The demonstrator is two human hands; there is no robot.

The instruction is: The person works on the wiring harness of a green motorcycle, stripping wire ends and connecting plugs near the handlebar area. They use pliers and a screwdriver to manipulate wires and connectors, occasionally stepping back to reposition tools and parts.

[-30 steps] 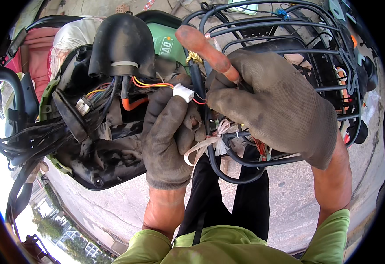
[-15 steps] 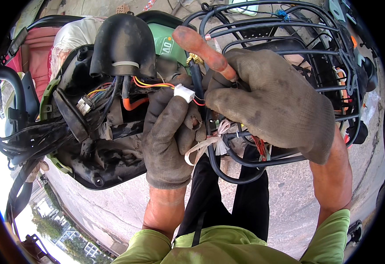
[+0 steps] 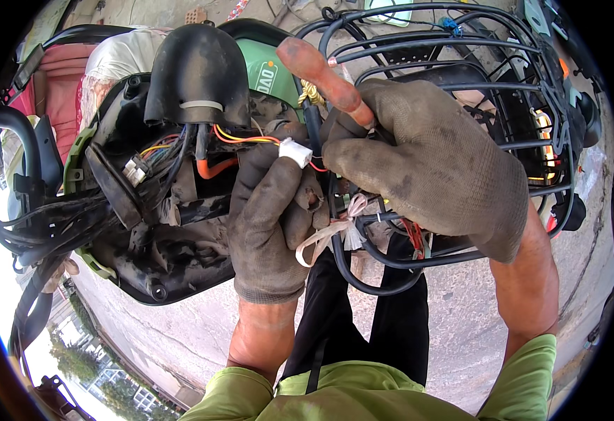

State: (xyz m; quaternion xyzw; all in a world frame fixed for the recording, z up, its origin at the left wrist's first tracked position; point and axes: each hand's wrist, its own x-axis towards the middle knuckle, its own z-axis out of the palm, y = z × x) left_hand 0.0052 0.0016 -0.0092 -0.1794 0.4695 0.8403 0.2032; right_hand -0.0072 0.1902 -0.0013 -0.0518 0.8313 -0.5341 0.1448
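Observation:
My left hand [image 3: 268, 217], in a worn brown work glove, pinches a small white plastic connector [image 3: 295, 152] between thumb and fingers. Red and yellow wires [image 3: 247, 138] run into the connector from the left; a short red wire [image 3: 317, 167] leaves its right side toward my other hand. My gloved right hand [image 3: 426, 161] is closed round a tool with a scuffed orange handle [image 3: 324, 76] that sticks up to the left. The tool's working end is hidden behind the fingers, close beside the connector.
Left of my hands lies a black plastic vehicle body part [image 3: 159, 259] with a domed black cover [image 3: 198, 74] and bundled cables [image 3: 43, 228]. A black tubular rack [image 3: 454, 43] spans the right. White ties [image 3: 352, 228] hang from its near bars. A green panel [image 3: 270, 69] stands behind.
My right hand has shifted very slightly left, closer to the connector. My left hand keeps its pinch almost unmoved.

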